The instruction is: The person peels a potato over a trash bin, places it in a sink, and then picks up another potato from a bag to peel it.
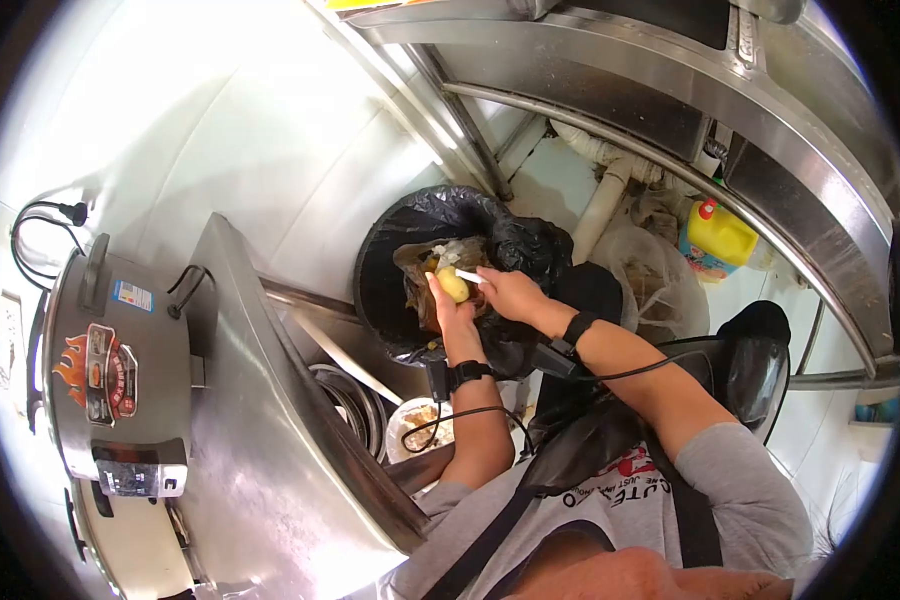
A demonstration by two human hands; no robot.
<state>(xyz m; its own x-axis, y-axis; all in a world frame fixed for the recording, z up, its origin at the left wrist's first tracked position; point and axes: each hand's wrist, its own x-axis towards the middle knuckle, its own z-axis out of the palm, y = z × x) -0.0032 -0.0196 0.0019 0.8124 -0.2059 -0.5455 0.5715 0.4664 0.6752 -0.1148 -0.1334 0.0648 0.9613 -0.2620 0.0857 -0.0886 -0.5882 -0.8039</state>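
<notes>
Over the bin, my left hand (pixel 453 312) is closed around a peeled yellow potato (pixel 453 284), held from below. My right hand (pixel 513 295) grips a white-handled peeler (pixel 469 276), whose tip is against the potato's upper right side; its blade is too small to make out. Beneath both hands stands a trash bin lined with a black bag (pixel 385 235). Inside it, scraps and pale peelings (pixel 460 250) lie on a brownish bag. Both wrists wear black straps with cables.
To the left, a steel counter (pixel 270 440) holds a grey electric cooker (pixel 130 350). Under it are stacked metal pans (pixel 355 405) and a white tub (pixel 425 425). At right, a white pipe (pixel 603 210), a clear plastic bag (pixel 660 285) and a yellow jug (pixel 722 235) sit below a steel sink frame.
</notes>
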